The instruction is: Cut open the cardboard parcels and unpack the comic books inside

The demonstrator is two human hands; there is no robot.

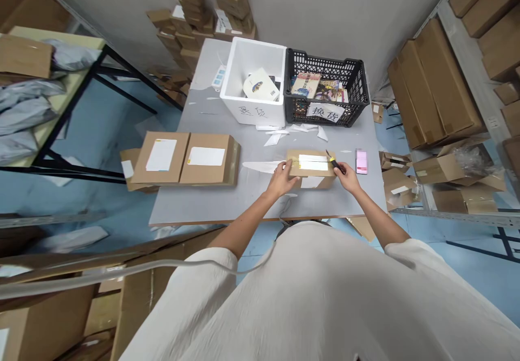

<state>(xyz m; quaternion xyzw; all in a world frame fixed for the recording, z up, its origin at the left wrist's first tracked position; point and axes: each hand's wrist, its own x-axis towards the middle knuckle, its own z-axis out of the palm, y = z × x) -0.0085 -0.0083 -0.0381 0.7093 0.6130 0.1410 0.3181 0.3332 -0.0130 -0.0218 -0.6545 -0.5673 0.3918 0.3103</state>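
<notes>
A closed cardboard box (pixel 314 172) lies on the grey table in front of me. It has a white label (pixel 312 162) on top, a strip of clear tape, and another white paper on its near side. My left hand (pixel 280 179) grips the box's left end, fingers at the top edge and thumb along the near side. In my right hand (pixel 347 177) is a utility knife (pixel 335 162) with a yellow and black handle. Its blade points up and left over the right part of the box top, and contact cannot be made out.
Two labelled boxes (pixel 184 174) sit at the table's left. Behind stand a white foam bin (pixel 252 111) and a black crate (pixel 353 117) holding books. Paper scraps (pixel 276 138) lie before them, and a phone (pixel 361 162) rests at right. Cartons (pixel 436 90) fill the right side.
</notes>
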